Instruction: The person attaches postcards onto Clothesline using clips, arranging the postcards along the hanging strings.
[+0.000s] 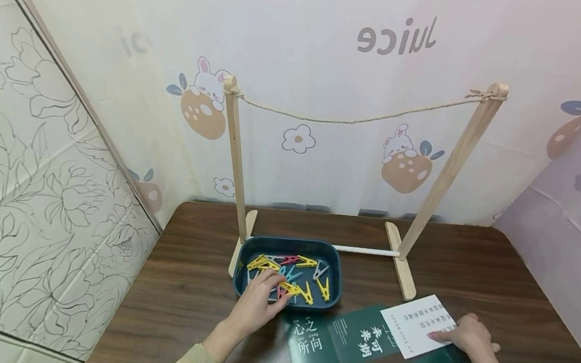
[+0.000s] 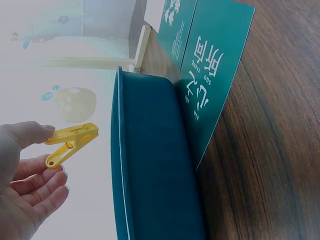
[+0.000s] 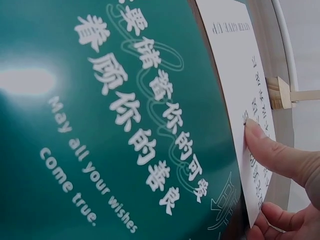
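Over the near side of a dark blue tray [image 1: 328, 306], my left hand [image 1: 253, 306] pinches a yellow clothespin [image 2: 75, 133] between thumb and fingers. The left wrist view shows the clothespin above the tray's rim. Several yellow, red, blue and grey clothespins [image 1: 306, 261] lie in the tray. My right hand [image 1: 472, 339] grips the right edge of a white card [image 1: 413, 325] printed with dark characters, thumb on top and fingers beneath. Under and beside that card are green cards with white lettering, one [image 1: 309, 350] near the tray and another [image 3: 65, 150] close below my right hand.
Behind the tray stands a wooden frame with a left post [image 1: 236, 159], a right post [image 1: 449, 172] and a sagging string [image 1: 327, 120] tied between them. A white rod [image 1: 367, 251] joins its feet. The brown table [image 1: 188, 288] meets printed curtains at the back.
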Available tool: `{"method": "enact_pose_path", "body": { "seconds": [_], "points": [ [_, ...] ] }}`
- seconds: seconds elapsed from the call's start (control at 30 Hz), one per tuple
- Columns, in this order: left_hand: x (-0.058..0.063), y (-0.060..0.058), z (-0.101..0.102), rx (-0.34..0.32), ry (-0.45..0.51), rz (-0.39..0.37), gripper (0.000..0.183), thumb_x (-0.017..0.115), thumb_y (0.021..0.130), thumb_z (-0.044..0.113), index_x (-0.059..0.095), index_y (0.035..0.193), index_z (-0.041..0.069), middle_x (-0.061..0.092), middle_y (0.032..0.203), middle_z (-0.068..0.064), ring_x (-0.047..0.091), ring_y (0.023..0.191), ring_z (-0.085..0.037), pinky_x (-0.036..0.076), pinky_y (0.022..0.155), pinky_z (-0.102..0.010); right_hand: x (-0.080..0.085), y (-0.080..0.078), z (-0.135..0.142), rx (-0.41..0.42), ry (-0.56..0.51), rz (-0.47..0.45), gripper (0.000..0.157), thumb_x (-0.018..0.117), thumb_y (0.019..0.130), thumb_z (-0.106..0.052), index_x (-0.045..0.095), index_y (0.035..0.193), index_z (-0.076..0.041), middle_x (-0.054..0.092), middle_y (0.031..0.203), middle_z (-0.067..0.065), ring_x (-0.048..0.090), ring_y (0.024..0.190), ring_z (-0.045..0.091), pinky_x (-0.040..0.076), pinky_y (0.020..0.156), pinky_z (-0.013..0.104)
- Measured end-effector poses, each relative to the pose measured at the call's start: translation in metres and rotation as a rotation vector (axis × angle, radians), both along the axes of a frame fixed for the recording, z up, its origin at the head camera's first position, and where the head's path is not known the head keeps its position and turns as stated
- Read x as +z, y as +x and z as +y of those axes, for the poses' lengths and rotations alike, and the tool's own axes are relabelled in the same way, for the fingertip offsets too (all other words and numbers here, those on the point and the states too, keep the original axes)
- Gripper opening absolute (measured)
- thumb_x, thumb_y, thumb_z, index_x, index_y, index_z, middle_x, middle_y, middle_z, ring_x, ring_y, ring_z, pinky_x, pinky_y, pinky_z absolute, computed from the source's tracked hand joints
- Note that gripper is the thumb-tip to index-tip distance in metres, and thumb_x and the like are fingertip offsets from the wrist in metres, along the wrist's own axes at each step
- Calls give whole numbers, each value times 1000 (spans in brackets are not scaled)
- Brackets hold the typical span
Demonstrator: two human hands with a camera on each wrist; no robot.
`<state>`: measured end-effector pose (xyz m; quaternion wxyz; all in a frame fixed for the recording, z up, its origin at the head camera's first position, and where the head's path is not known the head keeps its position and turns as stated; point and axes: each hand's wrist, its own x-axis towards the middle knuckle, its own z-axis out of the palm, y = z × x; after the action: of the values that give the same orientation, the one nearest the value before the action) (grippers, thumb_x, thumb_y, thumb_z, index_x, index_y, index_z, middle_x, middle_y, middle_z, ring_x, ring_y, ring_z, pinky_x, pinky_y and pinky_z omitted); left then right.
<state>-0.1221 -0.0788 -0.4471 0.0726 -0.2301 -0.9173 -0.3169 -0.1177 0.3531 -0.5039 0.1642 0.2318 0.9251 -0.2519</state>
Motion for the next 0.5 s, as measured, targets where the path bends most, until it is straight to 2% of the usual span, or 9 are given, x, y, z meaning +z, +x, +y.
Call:
{"method": "enact_pose_path", "body": {
  "seconds": [0.1,0.17,0.3,0.5],
  "points": [
    [0,0,0,-1,0,13,30,65,80,23,61,103,5,55,99,-1,52,87,-13,46,79,-34,-1,-1,-1,-9,14,-11,102,81,44,-48,37,102,23,48,85,33,44,83,47,11,84,70],
    [1,0,-1,-2,0,12,30,65,80,24,61,103,5,54,98,-1,52,86,-13,46,78,-33,-2,0,-1,-16,17,-15,98,81,44,-47,40,99,22,49,83,31,44,82,46,10,84,70],
    [2,0,-2,-7,4,20,30,65,80,23,61,104,5,54,98,-2,53,84,-14,47,76,-30,-3,0,-1,-24,24,-11,97,81,44,-48,44,100,22,50,83,30,44,81,44,16,81,66],
    [7,0,-5,-15,1,65,30,66,80,22,61,103,4,55,97,-2,54,86,-15,47,74,-29,2,4,2,41,-28,33,100,78,49,-53,41,104,21,50,83,28,46,76,40,34,69,53]
  ]
}}
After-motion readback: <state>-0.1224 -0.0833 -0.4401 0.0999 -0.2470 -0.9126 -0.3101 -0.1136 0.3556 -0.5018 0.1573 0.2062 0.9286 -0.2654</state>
